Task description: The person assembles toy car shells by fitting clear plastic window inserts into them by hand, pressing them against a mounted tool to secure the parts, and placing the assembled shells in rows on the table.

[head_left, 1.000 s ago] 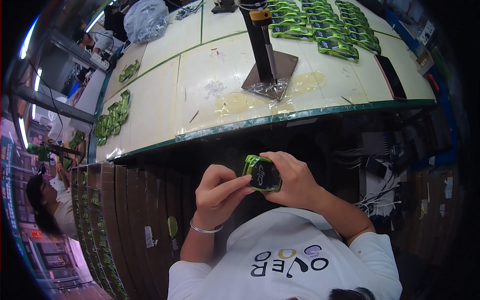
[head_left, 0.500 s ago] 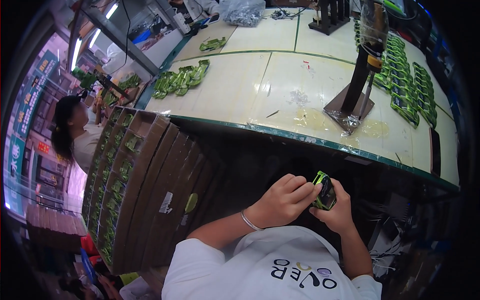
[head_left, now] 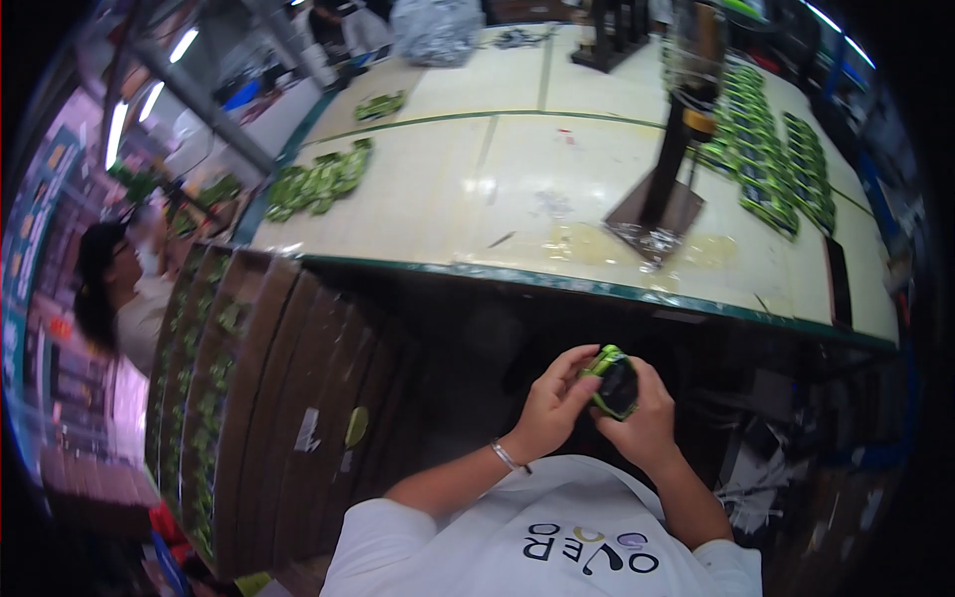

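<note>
Over my lap I hold a small bright-green plastic shell [head_left: 619, 388] with a dark, glossy face; its exact kind cannot be made out. My left hand [head_left: 553, 402] grips its left edge, thumb across the front and fingers behind. My right hand [head_left: 645, 418] is closed round the right side and bottom edge. Similar green pieces stand in rows at the right of the table, in a green row [head_left: 781, 149], and a smaller green cluster [head_left: 318, 181] lies at the left.
A press-like stand [head_left: 665, 189] with a dark base rises from the white table [head_left: 428, 189]. A dark flat slab [head_left: 840, 284] lies at its right edge. Stacked brown trays [head_left: 254, 398] of green pieces stand at my left. Beyond them is another person [head_left: 119, 289].
My left hand has opened from a pinch at the shell's top into a wider grip on its side. The shell's dark face has turned more toward me. The whole view has shifted slightly.
</note>
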Available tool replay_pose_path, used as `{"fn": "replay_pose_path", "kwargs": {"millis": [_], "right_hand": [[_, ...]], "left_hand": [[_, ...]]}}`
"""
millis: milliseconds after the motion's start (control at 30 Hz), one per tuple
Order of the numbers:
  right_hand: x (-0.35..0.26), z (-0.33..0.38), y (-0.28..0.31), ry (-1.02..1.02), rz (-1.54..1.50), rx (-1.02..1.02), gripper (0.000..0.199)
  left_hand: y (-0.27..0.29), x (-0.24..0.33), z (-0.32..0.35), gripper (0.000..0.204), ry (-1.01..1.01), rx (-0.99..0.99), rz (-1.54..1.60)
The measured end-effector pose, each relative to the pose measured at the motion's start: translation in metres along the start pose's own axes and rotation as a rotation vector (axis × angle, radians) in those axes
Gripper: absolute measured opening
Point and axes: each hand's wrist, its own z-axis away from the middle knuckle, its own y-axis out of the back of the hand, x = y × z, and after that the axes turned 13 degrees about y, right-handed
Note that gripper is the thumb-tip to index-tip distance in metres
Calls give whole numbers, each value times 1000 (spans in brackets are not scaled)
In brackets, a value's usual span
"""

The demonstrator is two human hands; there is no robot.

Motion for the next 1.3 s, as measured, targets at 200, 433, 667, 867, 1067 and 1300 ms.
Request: {"fn": "replay_pose_path", "kwargs": {"millis": [200, 433, 667, 867, 1067, 1300], "right_hand": [[14, -9, 27, 93, -58, -240, 53], [119, -59, 98, 63, 502, 222, 18], [213, -75, 134, -168, 676, 375, 19], [224, -85, 145, -231, 597, 339, 11], [212, -99, 150, -277, 689, 220, 10], [203, -92, 152, -359, -554, 600, 13]], "left_hand": [[2, 2, 6, 31, 424, 0, 547], [8, -4, 11, 29, 476, -47, 455], [10, -4, 20, 28, 476, 22, 425], [13, -10, 18, 28, 479, 25, 394], [5, -10, 16, 28, 488, 3, 405], [6, -10, 18, 27, 494, 4, 386]]}}
